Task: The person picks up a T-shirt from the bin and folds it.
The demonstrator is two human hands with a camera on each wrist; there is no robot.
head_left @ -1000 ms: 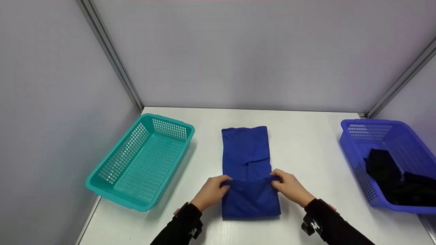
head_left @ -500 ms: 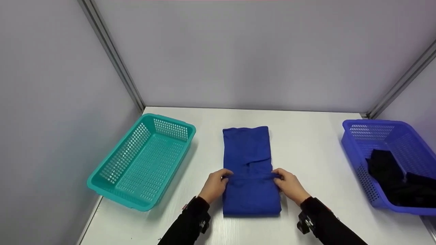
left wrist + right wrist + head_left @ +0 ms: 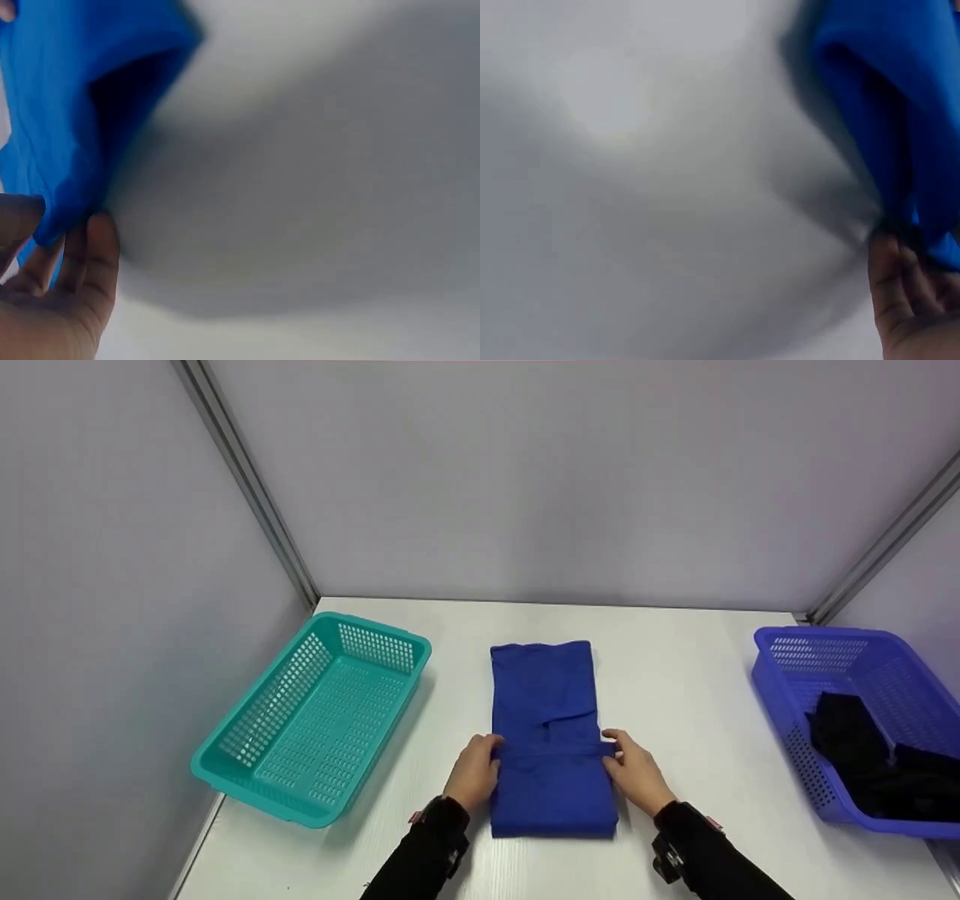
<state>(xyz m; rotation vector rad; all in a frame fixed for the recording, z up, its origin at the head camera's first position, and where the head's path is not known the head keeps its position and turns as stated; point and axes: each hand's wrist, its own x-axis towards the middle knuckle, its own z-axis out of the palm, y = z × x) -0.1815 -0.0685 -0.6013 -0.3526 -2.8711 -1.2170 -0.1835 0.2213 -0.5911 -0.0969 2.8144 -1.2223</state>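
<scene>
A blue garment (image 3: 544, 690) lies as a long folded strip down the middle of the table, its near end turned up over itself in a flat panel. At the left corner of that turned-up edge, my left hand (image 3: 474, 772) holds the cloth; in the left wrist view, thumb and fingers sit on either side of the blue corner (image 3: 56, 202). My right hand (image 3: 636, 772) holds the opposite corner, thumb below and forefinger above. Fingers (image 3: 889, 281) meet the cloth in the right wrist view, where the thumb is hidden. Open layers show along both side folds.
A green plastic basket (image 3: 420, 649) stands on the white table (image 3: 682, 675) to the left, with nothing seen in it. The purple basket (image 3: 772, 682) at the right holds black cloth (image 3: 847, 731). Grey walls (image 3: 555, 480) enclose the back and sides.
The turned-up edge has come down flat and slightly farther from me. Both hands followed it, and their fingers have shifted outward to the corners. The baskets have stayed put.
</scene>
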